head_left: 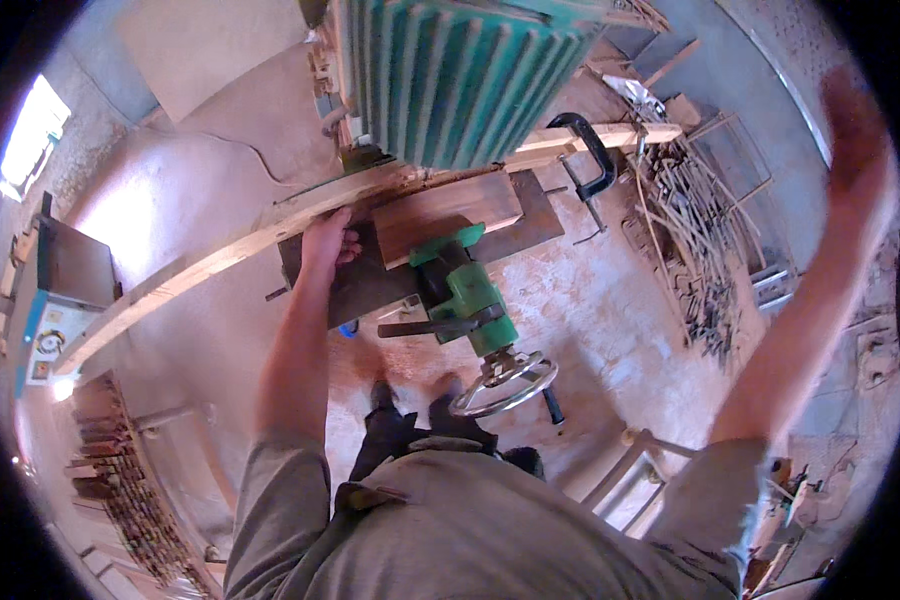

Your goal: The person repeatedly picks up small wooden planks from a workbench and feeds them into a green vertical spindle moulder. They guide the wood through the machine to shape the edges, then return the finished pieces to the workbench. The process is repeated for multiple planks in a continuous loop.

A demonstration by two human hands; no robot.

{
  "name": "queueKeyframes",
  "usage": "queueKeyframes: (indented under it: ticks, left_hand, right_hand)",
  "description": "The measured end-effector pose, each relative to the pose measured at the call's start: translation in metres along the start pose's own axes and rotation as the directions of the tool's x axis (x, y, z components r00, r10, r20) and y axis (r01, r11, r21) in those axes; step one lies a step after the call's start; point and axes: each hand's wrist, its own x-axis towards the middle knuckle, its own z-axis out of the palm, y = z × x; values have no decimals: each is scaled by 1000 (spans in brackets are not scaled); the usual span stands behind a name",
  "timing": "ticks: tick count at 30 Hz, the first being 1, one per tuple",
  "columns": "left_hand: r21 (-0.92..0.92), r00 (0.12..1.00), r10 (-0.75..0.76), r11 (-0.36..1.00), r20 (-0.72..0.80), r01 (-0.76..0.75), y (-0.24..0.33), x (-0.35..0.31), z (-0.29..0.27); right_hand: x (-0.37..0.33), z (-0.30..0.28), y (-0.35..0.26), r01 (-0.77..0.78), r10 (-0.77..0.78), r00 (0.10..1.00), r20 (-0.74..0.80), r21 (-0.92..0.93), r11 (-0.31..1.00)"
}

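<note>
My left hand (330, 240) is at the near edge of a long pale wooden beam (200, 250), its fingers curled in. Whatever may be inside them is hidden. Just right of it, a reddish wooden block (448, 215) lies on a dark metal table (345, 290), against the jaw of a green screw vise (475, 300) with a shiny handwheel (505, 385). Far off to the right my right hand (855, 130) is raised away from the machine, smeared by motion and in shadow, so its fingers cannot be made out.
A ribbed green motor housing (460, 80) overhangs the block. A black C-clamp (595, 160) grips the beam's right part. A heap of thin wood offcuts (695, 230) lies at right, stacked wood pieces (120, 480) at lower left. A cabinet (65, 270) stands at left.
</note>
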Motion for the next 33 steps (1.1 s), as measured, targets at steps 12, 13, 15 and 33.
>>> queueKeyframes:
  ticks: [12, 13, 15, 33]
  left_hand:
    - [-155, 1000, 18, 988, -19, -20, -14, 19, -3]
    - [-79, 999, -16, 997, -40, 13, -10, 18, -2]
    - [-100, 998, -16, 995, -54, 11, -10, 15, -3]
    - [-179, 991, -120, 976, 52, 128, -2, 17, -5]
  right_hand:
    - [-289, 301, -100, -242, -15, 314, 949, 95, 966]
    - [-287, 298, -100, -258, -27, 318, 948, 114, 960]
    - [-280, 297, -103, -275, -42, 291, 956, 126, 953]
    - [-342, 224, 162, -819, 873, 463, 152, -303, 487]
